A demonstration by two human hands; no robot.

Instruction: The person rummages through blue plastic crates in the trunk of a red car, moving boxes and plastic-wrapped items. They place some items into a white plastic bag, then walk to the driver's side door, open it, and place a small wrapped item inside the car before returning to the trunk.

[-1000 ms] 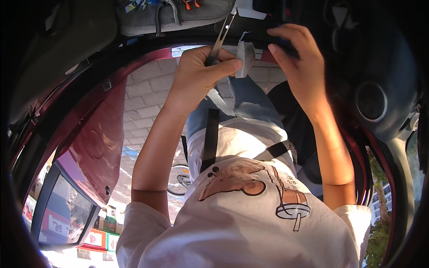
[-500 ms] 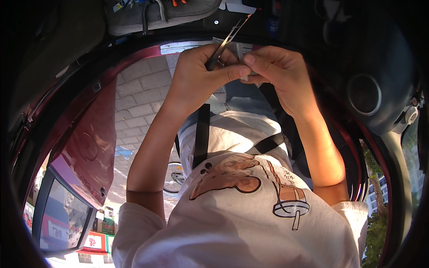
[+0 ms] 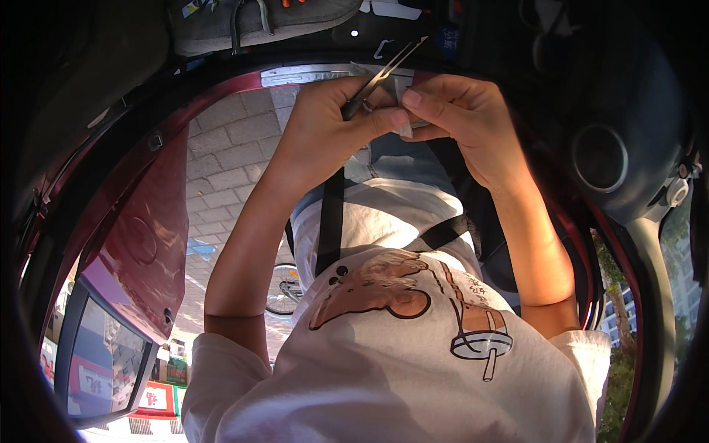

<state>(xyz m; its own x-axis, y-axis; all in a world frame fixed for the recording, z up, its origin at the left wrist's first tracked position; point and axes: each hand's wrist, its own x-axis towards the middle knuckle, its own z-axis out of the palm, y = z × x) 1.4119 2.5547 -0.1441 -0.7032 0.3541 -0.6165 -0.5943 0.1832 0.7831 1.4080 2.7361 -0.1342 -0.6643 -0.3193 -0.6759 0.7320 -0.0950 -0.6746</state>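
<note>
My left hand (image 3: 336,118) is closed, with thumb and fingers pinched at the edge of a small, thin greyish piece (image 3: 402,87) that looks like film or tape. Its fingers also hold a slim dark tool with two thin metal prongs (image 3: 385,71), pointing up and to the right. Whether these are scissors or tweezers I cannot tell. Opposite it, my right hand (image 3: 461,111) is closed, gripping the same thin piece between thumb and fingers. The fingers hide much of this piece. Both hands are close together above my legs.
A car's door opening surrounds me, with a silver sill strip (image 3: 306,74) beyond my hands. The red door (image 3: 148,236) stands open at left, its mirror (image 3: 107,362) below. Grey paving (image 3: 229,140) lies outside. A round speaker (image 3: 600,159) is at right, a grey mat (image 3: 295,29) at top.
The pronged tool has tipped slightly, its tips now lower and further right. My fingers have shifted a little on the thin piece. The view has moved slightly.
</note>
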